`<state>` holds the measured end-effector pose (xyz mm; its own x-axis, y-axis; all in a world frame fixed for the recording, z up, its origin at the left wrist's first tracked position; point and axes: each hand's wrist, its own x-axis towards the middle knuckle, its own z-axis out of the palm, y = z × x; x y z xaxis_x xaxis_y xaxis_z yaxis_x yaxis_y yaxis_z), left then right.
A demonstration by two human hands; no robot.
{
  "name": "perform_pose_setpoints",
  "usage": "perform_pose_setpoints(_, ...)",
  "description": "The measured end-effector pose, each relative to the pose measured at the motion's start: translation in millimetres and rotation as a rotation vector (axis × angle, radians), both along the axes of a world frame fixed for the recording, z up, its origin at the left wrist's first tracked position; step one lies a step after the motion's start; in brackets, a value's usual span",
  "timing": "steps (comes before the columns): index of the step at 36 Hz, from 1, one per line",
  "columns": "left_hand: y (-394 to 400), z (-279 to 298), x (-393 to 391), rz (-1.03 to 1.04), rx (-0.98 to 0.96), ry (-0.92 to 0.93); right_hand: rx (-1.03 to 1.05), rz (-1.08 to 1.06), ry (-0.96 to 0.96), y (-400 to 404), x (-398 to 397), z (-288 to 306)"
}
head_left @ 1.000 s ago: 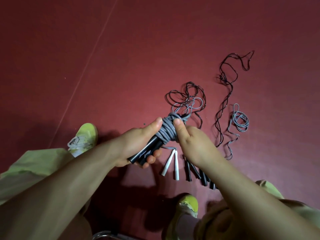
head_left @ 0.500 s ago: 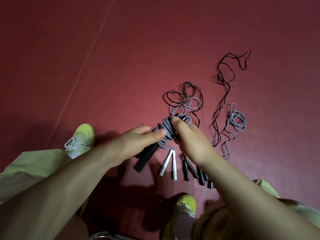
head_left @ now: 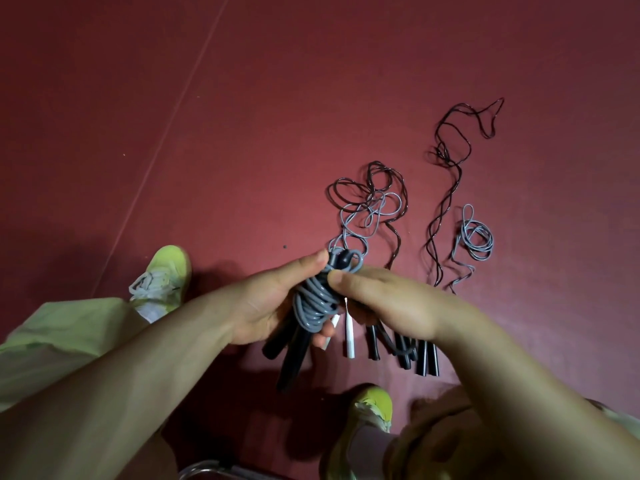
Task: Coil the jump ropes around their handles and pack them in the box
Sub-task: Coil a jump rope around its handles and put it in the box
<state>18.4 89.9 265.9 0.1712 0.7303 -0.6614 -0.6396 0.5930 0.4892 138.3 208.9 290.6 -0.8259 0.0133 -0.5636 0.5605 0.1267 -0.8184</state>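
Note:
My left hand grips a jump rope bundle: grey cord wound around two black handles that point down toward me. My right hand pinches the top of the grey coil with thumb and fingers. On the red floor behind lie loose ropes: a dark cord tangled with a grey one, a long dark cord, and a small grey coil. Their handles lie in a row below my right hand: white ones and several black ones. No box is in view.
The floor is dark red with a thin pale line running diagonally at left. My two yellow-green shoes and light green trouser legs flank the work. A curved metal tube shows at the bottom edge.
The bundle has swung from a slant to nearly upright, handles now hanging down. My left hand has shifted up along the coil, and my right hand has closed in on its top.

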Motion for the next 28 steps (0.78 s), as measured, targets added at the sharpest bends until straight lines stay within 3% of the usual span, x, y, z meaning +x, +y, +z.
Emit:
perform_pose_setpoints(5, 3.2, -4.8, 0.4, 0.104, 0.025, 0.095, 0.014, -0.1, 0.044, -2.9, -1.1, -3.7)
perform_pose_setpoints(15, 8.1, -10.3, -16.1, 0.315, 0.012, 0.127, -0.081, -0.391, -0.101, 10.5, -1.0, -11.5)
perform_pose_setpoints(19, 9.2, -16.2, -19.6, 0.366, -0.009, 0.118, 0.023, -0.428, -0.131, 15.6, 2.5, -12.4)
perform_pose_setpoints(28, 7.7, -30.5, -20.8, 0.3, -0.084, 0.211, 0.534, -0.463, 0.122, 11.4, 4.4, -4.0)
